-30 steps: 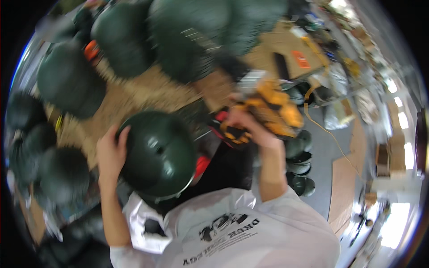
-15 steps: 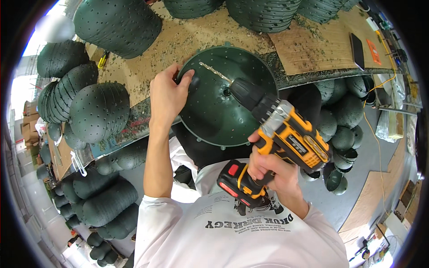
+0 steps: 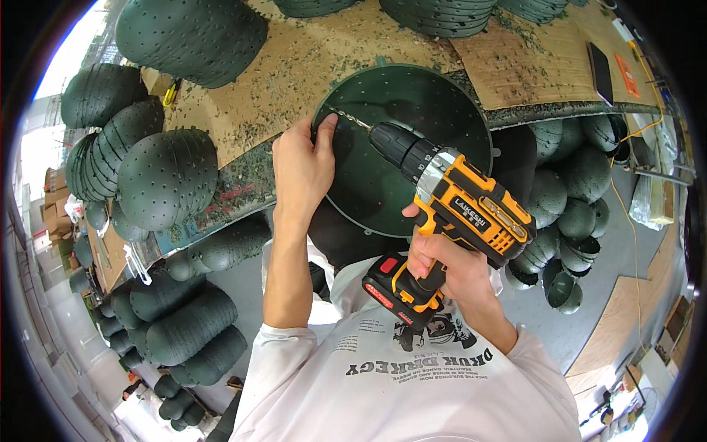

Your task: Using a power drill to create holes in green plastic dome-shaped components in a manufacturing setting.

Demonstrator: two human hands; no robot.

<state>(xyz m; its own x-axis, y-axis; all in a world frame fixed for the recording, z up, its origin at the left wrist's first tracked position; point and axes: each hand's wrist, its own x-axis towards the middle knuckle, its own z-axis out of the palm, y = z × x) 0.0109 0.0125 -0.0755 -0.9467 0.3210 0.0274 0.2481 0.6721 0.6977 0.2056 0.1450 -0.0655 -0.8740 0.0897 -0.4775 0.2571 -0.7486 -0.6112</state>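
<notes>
A dark green plastic bowl (image 3: 368,195) with small holes and studs on its rim faces me, leaning at the table's front edge. My left hand (image 3: 303,158) grips its left rim, thumb inside and fingers behind. Wrapped round the handle of a yellow and black cordless drill (image 3: 471,202) is my right hand (image 3: 451,269). The long drill bit (image 3: 352,118) reaches over the bowl's inside, its tip close to my left thumb at the upper left wall. Whether the tip touches the plastic I cannot tell.
Stacks of perforated green bowls (image 3: 168,177) stand on the table's left and far side. Green shavings litter the cardboard (image 3: 243,110). A phone (image 3: 600,72) lies at the right, beside an orange cable (image 3: 626,214). More bowls (image 3: 574,177) are piled below the table.
The drill bit's tip has come nearer my left thumb and the bowl's wall. Bowl and left hand appear further right in the view, as does the surrounding scene.
</notes>
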